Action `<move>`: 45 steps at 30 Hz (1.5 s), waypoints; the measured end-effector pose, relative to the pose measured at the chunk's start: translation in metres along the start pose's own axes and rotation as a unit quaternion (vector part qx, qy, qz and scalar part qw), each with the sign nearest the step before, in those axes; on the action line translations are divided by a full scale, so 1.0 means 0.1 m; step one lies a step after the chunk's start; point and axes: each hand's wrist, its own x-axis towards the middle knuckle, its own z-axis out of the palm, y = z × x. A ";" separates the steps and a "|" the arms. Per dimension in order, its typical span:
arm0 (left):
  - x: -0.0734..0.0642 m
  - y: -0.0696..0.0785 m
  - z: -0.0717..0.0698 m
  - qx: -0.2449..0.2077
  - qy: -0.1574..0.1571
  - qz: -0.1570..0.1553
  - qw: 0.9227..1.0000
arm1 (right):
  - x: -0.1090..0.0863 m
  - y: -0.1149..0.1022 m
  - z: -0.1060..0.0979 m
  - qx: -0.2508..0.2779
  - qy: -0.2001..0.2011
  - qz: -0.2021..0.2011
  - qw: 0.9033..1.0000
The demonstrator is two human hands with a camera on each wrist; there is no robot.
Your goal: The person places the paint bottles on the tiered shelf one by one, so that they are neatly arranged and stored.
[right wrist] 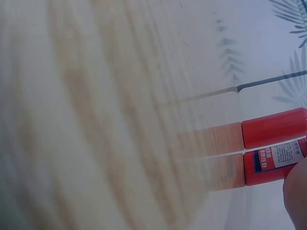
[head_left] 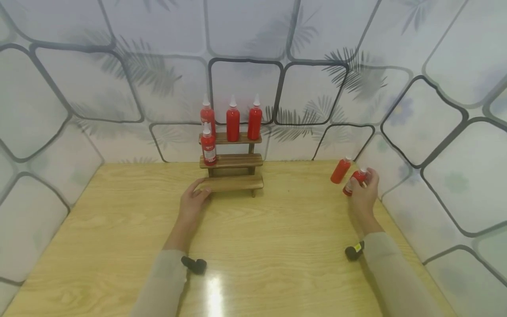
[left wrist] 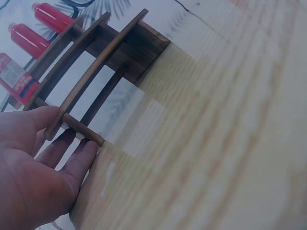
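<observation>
A three-tier wooden stand (head_left: pixel 231 184) stands near the back wall. My left hand (head_left: pixel 193 198) grips the left end of its lowest board, thumb above and fingers underneath beside the leg in the left wrist view. At the far right my right hand (head_left: pixel 365 191) holds a red squeeze bottle (head_left: pixel 348 188) with a white cap and a printed label. Right beside it stands a second red bottle (head_left: pixel 340 171). In the right wrist view the labelled bottle (right wrist: pixel 276 158) shows its base end, and only part of the hand (right wrist: pixel 296 194) appears at the edge.
Three red bottles with white pointed nozzles, among them the middle bottle (head_left: pixel 233 125), stand on the top tier. Another labelled bottle (head_left: pixel 208 149) occupies the left of the middle tier. The light wooden table (head_left: pixel 277 246) meets patterned walls (head_left: pixel 245 35) behind and at both sides.
</observation>
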 end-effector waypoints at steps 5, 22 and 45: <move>0.05 -0.08 0.00 0.005 0.008 0.011 1.000 | 0.04 0.02 0.00 0.039 -0.002 0.019 0.999; 0.05 -0.08 -0.01 0.014 0.001 0.017 1.000 | -0.01 -0.08 0.33 -0.004 -0.059 -0.135 0.989; -0.10 0.10 0.03 -0.021 -0.005 -0.001 1.000 | -0.44 -0.71 1.19 0.066 -0.160 -0.232 0.957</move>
